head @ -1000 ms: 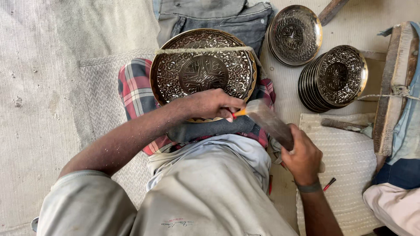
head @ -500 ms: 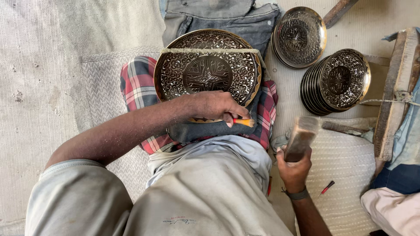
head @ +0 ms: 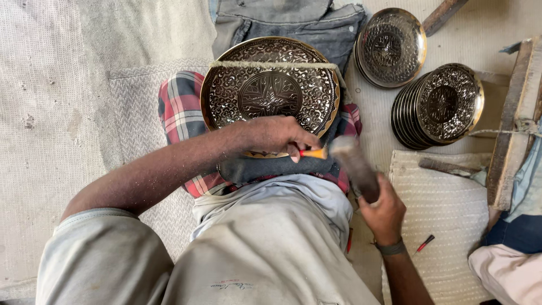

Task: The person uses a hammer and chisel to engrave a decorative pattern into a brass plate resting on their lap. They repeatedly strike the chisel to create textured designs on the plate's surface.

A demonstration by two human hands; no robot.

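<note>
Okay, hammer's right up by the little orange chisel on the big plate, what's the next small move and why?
Probably finish the tap: bring the hammer in the right hand onto the butt of the orange chisel. The left hand pinches that chisel at the near rim of the big engraved plate, and the hammer head is blurred close beside it.

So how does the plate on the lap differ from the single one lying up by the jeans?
The plate on the lap is larger, tilted towards the person, with a pale strip across its top; the left hand rests at its lower rim. The single plate is smaller, flat on the floor, untouched. Both are round, brass-rimmed, with dark engraved patterns.
</note>
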